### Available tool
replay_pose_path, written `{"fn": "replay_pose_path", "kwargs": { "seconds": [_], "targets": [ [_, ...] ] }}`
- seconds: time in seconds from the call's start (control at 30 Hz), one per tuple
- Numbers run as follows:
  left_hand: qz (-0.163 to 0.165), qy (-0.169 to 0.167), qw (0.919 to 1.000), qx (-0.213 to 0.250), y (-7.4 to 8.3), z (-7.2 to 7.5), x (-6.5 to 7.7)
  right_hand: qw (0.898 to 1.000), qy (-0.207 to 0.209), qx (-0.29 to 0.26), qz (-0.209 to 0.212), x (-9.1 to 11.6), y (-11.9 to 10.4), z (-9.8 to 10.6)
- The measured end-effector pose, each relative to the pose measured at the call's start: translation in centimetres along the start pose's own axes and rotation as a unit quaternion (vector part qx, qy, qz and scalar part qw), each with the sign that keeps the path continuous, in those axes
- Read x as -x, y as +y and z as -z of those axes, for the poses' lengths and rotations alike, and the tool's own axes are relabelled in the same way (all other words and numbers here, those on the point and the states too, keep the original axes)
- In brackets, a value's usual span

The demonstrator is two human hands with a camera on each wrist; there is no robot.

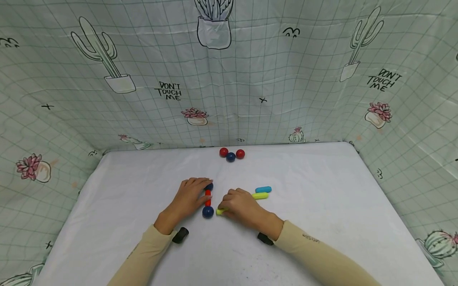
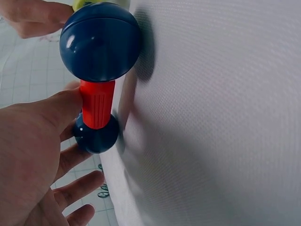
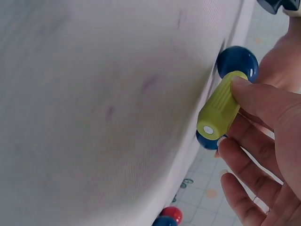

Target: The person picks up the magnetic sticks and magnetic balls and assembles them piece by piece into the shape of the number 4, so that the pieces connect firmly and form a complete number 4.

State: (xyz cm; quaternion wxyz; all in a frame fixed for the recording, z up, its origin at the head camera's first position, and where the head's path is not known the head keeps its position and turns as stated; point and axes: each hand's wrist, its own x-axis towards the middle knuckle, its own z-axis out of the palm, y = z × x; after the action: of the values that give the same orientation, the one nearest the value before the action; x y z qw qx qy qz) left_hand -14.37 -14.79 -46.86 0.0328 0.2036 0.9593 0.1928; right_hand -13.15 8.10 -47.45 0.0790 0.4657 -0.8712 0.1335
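Note:
A red magnetic rod (image 1: pixel 208 198) joins a near blue ball (image 1: pixel 208 212) and a far blue ball (image 1: pixel 210 186) in a line on the white table. My left hand (image 1: pixel 189 198) holds this piece from its left side, thumb against the red rod and fingers around the far ball. To its right, my right hand (image 1: pixel 241 205) pinches a yellow-green rod (image 3: pixel 220 106) between thumb and fingers. One end of that rod, with a pale round spot, faces the right wrist camera. Its other end points at the near blue ball, overlapping it in the right wrist view.
Right of my right hand lie a light blue rod (image 1: pixel 263 189) and a second yellow-green rod (image 1: pixel 260 196). At the table's back edge sit two red balls (image 1: pixel 240 154) with a blue ball (image 1: pixel 230 157) between them. Patterned cloth (image 1: pixel 229 79) hangs behind and at both sides.

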Motion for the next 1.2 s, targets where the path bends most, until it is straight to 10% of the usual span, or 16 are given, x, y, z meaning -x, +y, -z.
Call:
{"fn": "replay_pose_path", "kwargs": {
  "seconds": [0.67,1.2],
  "targets": [
    [-0.01,0.005,0.9999,-0.01,0.1,0.0,0.4,1.0,-0.01,-0.014,-0.02,-0.5,-0.6,-0.6],
    [-0.066,0.037,0.995,-0.066,2.2,-0.2,4.0,0.999,-0.003,-0.021,-0.026,-0.4,-0.7,-0.6]
  ]
}}
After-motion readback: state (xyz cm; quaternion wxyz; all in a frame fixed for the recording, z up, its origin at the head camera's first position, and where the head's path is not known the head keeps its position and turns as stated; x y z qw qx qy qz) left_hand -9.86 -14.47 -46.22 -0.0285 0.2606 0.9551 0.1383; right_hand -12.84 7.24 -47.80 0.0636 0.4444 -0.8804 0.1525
